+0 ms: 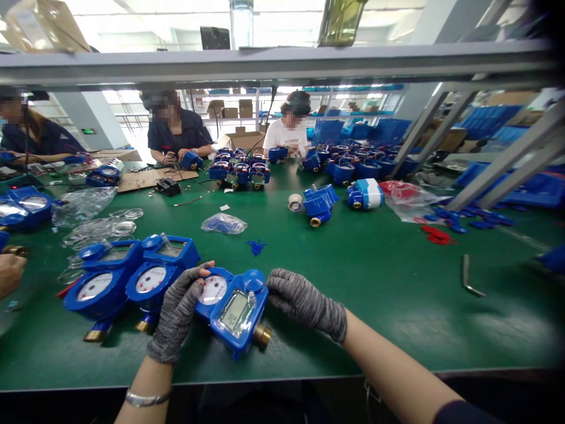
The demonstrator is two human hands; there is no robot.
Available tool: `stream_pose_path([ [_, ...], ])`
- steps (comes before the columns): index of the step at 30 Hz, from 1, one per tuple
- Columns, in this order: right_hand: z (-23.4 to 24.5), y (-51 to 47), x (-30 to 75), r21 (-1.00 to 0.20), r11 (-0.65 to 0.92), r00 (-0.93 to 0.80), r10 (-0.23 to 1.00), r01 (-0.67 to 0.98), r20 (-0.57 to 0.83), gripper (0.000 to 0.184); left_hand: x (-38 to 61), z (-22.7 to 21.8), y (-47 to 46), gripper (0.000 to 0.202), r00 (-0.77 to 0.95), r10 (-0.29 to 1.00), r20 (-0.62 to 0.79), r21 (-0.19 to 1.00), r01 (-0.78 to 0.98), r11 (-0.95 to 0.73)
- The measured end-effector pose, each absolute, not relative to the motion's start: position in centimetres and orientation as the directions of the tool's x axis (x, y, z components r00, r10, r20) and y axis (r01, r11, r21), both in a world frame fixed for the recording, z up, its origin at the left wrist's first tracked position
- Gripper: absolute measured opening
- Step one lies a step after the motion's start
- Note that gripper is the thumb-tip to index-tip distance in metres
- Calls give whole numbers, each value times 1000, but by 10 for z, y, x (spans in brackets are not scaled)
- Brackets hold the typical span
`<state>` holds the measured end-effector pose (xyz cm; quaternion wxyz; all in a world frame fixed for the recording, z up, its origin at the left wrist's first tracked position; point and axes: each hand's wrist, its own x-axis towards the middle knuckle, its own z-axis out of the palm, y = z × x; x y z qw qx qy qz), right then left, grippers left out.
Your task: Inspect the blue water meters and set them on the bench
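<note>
In the head view, the left hand (179, 309) held the dial side of a blue meter (233, 309) between its fingers. The right hand (309, 303) had bent, bunched fingers at the opposite edge; whether they gripped, I could not tell. The meter was at the green table's (375, 265) near side, right of 2 similar meters (149, 280).

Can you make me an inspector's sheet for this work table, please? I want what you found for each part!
Surface: green table, shiny.
Job's things: blue meter between the gloved hands; two more meters at left.
Clutter: bag, tiny blue pieces, clear rings, bent metal bar.
Hands: left hand touching the blue meter; right hand beside it, contact unclear.
Cables: black cable hanging below the shelf.
Surroundings: three people across the table; another person's hand at the left edge.
</note>
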<state>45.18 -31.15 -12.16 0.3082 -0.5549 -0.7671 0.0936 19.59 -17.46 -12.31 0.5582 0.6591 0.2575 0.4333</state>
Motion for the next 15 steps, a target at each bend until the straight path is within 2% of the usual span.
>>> stream_pose_path([
  [7, -129, -335, 442, -524, 400, -156, 880, 752, 448, 19, 198, -122, -173, 18, 513, 821, 250, 967, -169, -189],
  [10, -123, -344, 436, -679, 286, -46, 936, 676, 348, 22, 198, -121, -175, 18, 498, 830, 251, 967, -170, -191],
  [11, -121, -344, 435, -772, 212, 10, 962, 599, 271, 21, 198, -121, -175, 18, 494, 833, 250, 967, -168, -190],
  [13, -120, -339, 431, -943, 45, 84, 994, 328, 76, 23, 198, -121, -175, 18, 492, 835, 245, 969, -163, -188],
  [15, -123, -330, 426, -994, -111, 67, 992, -16, -112, 30, 197, -122, -175, 19, 498, 831, 249, 968, -161, -193],
])
